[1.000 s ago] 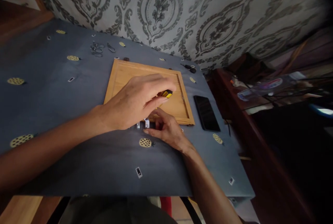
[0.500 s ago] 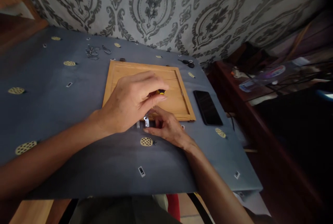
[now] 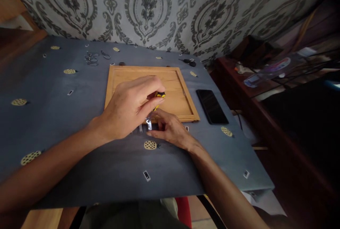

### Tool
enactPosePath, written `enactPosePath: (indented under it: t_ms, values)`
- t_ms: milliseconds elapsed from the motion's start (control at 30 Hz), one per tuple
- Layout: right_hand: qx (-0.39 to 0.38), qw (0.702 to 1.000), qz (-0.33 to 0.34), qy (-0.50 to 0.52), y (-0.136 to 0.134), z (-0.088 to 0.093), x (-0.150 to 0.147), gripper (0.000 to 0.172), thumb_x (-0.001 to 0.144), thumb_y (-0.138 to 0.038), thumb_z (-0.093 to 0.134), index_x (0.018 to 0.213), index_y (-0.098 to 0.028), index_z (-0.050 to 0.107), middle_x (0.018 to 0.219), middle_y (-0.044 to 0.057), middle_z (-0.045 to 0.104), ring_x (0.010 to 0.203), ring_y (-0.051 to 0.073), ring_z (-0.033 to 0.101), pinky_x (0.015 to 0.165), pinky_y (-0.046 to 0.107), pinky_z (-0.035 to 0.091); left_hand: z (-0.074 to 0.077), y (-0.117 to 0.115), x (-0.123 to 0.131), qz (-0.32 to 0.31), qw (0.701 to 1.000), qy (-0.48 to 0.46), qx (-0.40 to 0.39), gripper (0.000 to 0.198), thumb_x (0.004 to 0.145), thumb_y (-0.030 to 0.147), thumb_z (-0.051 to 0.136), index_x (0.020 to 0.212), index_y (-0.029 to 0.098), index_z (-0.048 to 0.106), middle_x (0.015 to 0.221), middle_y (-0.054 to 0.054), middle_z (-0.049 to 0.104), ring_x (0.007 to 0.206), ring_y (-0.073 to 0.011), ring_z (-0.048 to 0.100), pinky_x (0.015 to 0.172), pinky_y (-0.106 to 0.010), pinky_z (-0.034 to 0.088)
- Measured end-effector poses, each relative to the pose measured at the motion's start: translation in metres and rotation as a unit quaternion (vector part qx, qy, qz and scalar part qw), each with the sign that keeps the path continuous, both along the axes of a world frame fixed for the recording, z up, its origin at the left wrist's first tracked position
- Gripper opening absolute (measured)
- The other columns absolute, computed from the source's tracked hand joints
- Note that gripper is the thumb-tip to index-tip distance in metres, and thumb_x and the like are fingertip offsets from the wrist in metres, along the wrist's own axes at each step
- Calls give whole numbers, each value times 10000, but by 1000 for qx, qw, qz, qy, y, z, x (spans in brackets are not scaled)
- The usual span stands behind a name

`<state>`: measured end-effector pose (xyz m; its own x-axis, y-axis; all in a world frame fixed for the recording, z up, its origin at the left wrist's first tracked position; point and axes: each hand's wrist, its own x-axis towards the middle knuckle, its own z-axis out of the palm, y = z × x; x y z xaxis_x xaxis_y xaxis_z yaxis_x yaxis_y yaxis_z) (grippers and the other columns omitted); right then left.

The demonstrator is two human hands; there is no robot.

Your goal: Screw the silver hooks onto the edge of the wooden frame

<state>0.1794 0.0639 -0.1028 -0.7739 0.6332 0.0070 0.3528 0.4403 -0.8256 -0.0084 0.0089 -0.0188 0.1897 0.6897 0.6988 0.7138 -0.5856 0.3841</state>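
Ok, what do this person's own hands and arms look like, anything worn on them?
The left hand and right hand are ungloved, with no ring, watch or bracelet visible. The forearms have no sleeves where they show clearly.

Blue-gray covered table (image 3: 106, 172), wooden panel (image 3: 174, 96), black phone (image 3: 212, 106), metal pieces (image 3: 91, 59)

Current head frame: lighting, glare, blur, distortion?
Head view: dim overall, upper right corner nearly black; bright glint on the shiny metal piece by the right hand's fingers; soft shadow on the tablecloth below the left forearm; clear plastic bottle at right looks soft; wall pattern slants and stretches toward the right, like wide-angle distortion.
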Motion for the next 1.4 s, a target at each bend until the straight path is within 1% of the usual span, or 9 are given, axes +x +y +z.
enactPosePath:
  t_ms: [167, 400, 567, 667, 833, 900, 1033, 1233, 1400]
  values:
    - [-1, 1000, -1, 1, 0, 0, 0, 451, 765, -310, 802, 1154, -200, 603, 737, -51, 556, 579, 97, 425, 561, 263, 362, 2, 0, 0, -11, 1000, 5, 0, 77, 892, 99, 624, 894, 175, 621, 825, -25, 705, 742, -143, 668, 670, -281, 527]
    - [5, 1000, 3, 8, 1, -1, 0, 452, 761, -331, 809, 1140, -196, 602, 738, -52, 558, 580, 96, 430, 562, 256, 363, 3, -2, 1, -16, 1000, 17, -2, 71, 899, 88, 612, 903, 157, 627, 834, -12, 700, 751, -127, 669, 681, -254, 520]
    - [16, 1000, 8, 9, 1, 0, 0, 460, 763, -301, 805, 1157, -189, 594, 746, -56, 542, 595, 93, 433, 581, 256, 365, 3, 0, 0, -18, 1000, 7, -4, 79, 894, 90, 622, 911, 165, 636, 828, -12, 705, 742, -125, 676, 666, -245, 533]
    - [22, 1000, 9, 11, 1, 1, 0, 438, 759, -306, 801, 1126, -198, 588, 763, -52, 548, 612, 97, 444, 589, 260, 367, 1, 2, -1, -13, 1000, -9, -5, 68, 889, 105, 639, 924, 163, 645, 820, -5, 703, 739, -121, 678, 667, -239, 550]
    - [29, 999, 9, 22, 1, 2, -1, 420, 763, -315, 789, 1110, -193, 588, 792, -41, 569, 624, 102, 458, 595, 271, 369, -3, 3, 0, -17, 1000, -14, 22, 103, 866, 130, 691, 960, 149, 655, 917, -39, 680, 784, -119, 665, 692, -238, 573]
    - [26, 999, 12, 22, 1, 2, -1, 426, 761, -308, 790, 1116, -183, 589, 792, -39, 570, 628, 103, 464, 601, 276, 370, -4, 3, 1, -14, 999, -6, 35, 107, 860, 110, 691, 956, 144, 657, 910, -45, 670, 784, -119, 657, 688, -238, 570]
    - [20, 999, 10, 24, 1, 2, -1, 411, 761, -312, 786, 1098, -175, 596, 775, -39, 561, 640, 109, 471, 608, 285, 369, -2, 2, 2, -9, 999, 2, 41, 92, 856, 89, 690, 931, 132, 660, 834, -30, 671, 762, -118, 652, 691, -238, 556]
    - [20, 1000, 6, 18, 0, 2, -1, 402, 761, -320, 784, 1088, -188, 593, 756, -47, 553, 632, 109, 472, 593, 282, 361, 2, 0, 1, -8, 999, 18, 30, 72, 864, 82, 680, 923, 120, 668, 849, -31, 701, 806, -122, 668, 739, -235, 550]
    - [26, 999, 7, 25, 0, 3, -1, 418, 750, -293, 796, 1097, -197, 583, 776, -50, 564, 615, 100, 463, 579, 267, 363, 3, 0, 0, -9, 1000, 19, 18, 70, 876, 93, 667, 937, 126, 673, 856, -24, 708, 788, -118, 671, 726, -229, 544]
